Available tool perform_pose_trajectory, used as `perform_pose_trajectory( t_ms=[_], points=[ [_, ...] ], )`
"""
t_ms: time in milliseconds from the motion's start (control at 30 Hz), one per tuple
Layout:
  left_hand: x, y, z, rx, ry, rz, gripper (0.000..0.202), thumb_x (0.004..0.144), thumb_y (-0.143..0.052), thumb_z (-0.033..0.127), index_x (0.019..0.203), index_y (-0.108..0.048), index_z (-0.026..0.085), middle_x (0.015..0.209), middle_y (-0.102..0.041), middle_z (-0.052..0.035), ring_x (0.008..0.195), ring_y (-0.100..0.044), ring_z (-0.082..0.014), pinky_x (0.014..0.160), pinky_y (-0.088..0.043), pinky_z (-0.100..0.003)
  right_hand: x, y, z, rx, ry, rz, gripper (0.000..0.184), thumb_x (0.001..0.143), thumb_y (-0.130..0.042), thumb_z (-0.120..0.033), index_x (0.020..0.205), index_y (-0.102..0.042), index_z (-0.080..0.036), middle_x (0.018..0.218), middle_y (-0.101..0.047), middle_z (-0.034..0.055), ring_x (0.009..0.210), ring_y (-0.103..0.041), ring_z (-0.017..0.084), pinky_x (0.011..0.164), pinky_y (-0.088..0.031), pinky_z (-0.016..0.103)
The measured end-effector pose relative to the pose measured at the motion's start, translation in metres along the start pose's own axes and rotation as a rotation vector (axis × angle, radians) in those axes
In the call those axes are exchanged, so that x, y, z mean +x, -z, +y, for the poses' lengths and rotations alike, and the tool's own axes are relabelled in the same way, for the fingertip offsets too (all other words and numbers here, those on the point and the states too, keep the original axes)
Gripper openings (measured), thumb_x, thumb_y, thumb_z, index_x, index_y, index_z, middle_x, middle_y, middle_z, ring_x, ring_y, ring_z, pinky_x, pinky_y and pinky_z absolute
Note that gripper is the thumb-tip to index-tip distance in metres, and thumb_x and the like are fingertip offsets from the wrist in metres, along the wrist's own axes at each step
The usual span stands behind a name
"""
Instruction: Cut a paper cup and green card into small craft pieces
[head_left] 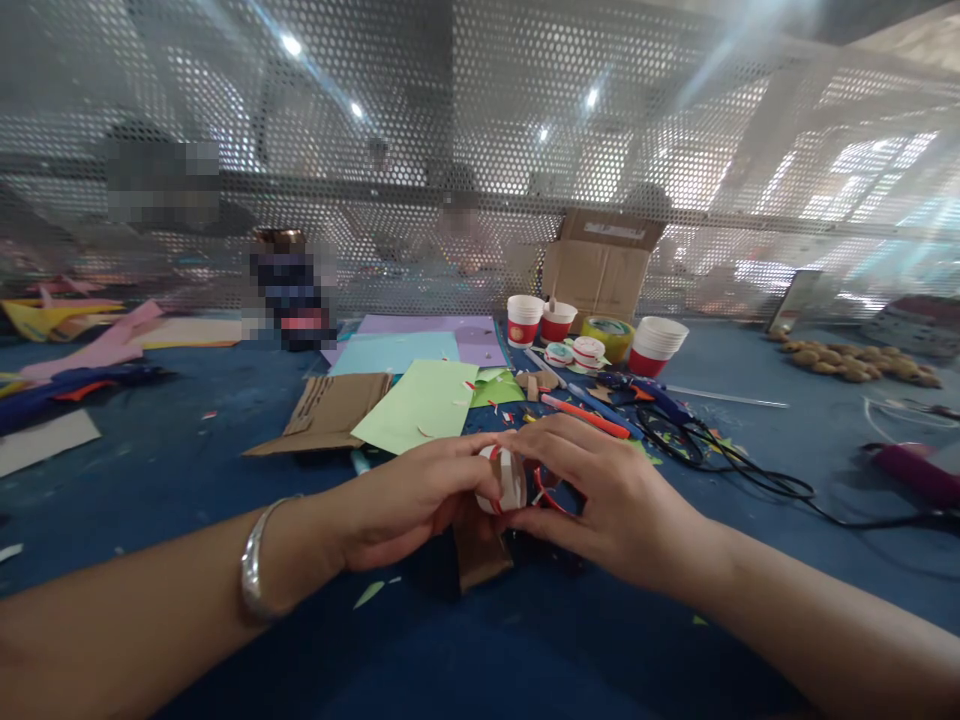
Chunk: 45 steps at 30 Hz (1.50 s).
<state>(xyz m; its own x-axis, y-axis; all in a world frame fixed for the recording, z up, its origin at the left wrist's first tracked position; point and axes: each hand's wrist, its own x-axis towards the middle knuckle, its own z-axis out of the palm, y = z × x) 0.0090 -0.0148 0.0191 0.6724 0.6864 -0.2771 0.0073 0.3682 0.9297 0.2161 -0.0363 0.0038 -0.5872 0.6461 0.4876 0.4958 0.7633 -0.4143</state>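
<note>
behind the bench runs a perforated metal screen [480, 150], with blurred people and ceiling lights showing through it. below it the blue table [187, 470] is crowded and flecked with paper snippets. an open cardboard box [600, 265] stands at the back, and a flat cardboard sheet [326, 410] and a green paper sheet [424, 400] lie mid-table. a stack of red-and-white cups [656, 345] sits to the right, and a black cable [750, 478] loops just beside the right wrist.

both hands meet near the front edge. the left hand [405, 500] has its fingers curled narrowly round a small red-and-white cup [511, 478], which is lifted just off the table over a brown cardboard scrap [480, 555]. the right hand [607, 490] pinches the cup's other side, where a thin red rim strip [551, 490] curls loose.

as i see it, the thin paper wall could crumple if either grip tightens. the loose strip looks liable to tear if pulled sideways. a sweep of the right forearm might also snag the cable and drag the clutter.
</note>
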Motion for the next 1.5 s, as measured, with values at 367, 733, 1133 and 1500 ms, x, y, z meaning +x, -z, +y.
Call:
perform_pose_trajectory(
  t_ms=[367, 733, 1133, 1500],
  points=[
    [0.000, -0.001, 0.000, -0.074, -0.016, 0.064, 0.011, 0.079, -0.059, 0.016, 0.088, -0.066, 0.016, 0.079, -0.061, -0.0015, 0.071, -0.055, -0.0139, 0.061, -0.049, -0.023, 0.000, 0.000, -0.002, -0.081, 0.070, 0.041, 0.049, 0.090, -0.071, -0.028, 0.135, -0.056, -0.014, 0.125, -0.065, 0.0135, 0.116, -0.061, 0.024, 0.101, -0.052, 0.038],
    [-0.002, 0.001, -0.004, 0.056, -0.060, 0.035, 0.012, 0.086, -0.061, 0.023, 0.095, -0.064, 0.017, 0.087, -0.059, -0.0004, 0.079, -0.052, -0.0132, 0.069, -0.045, -0.024, -0.002, -0.005, -0.001, -0.107, 0.067, 0.037, 0.049, 0.089, -0.070, -0.022, 0.136, -0.056, -0.015, 0.127, -0.063, 0.0131, 0.117, -0.060, 0.024, 0.101, -0.052, 0.039],
    [-0.005, 0.000, -0.007, 0.156, -0.059, 0.068, 0.008, 0.085, -0.056, 0.022, 0.090, -0.061, 0.020, 0.082, -0.055, 0.0034, 0.075, -0.050, -0.0130, 0.071, -0.041, -0.027, -0.001, -0.011, -0.005, -0.085, 0.039, 0.033, 0.048, 0.089, -0.066, -0.017, 0.136, -0.057, -0.018, 0.129, -0.063, 0.0130, 0.119, -0.059, 0.026, 0.103, -0.050, 0.043],
    [-0.012, -0.011, -0.003, 0.061, -0.107, 0.090, 0.037, 0.064, -0.052, 0.009, 0.098, -0.057, 0.021, 0.101, -0.057, -0.0006, 0.106, -0.051, -0.0209, 0.089, -0.040, -0.034, 0.000, -0.009, -0.007, -0.058, 0.046, 0.114, 0.044, 0.091, -0.068, -0.024, 0.134, -0.060, -0.017, 0.125, -0.064, 0.0115, 0.117, -0.060, 0.021, 0.103, -0.050, 0.035]
  ],
)
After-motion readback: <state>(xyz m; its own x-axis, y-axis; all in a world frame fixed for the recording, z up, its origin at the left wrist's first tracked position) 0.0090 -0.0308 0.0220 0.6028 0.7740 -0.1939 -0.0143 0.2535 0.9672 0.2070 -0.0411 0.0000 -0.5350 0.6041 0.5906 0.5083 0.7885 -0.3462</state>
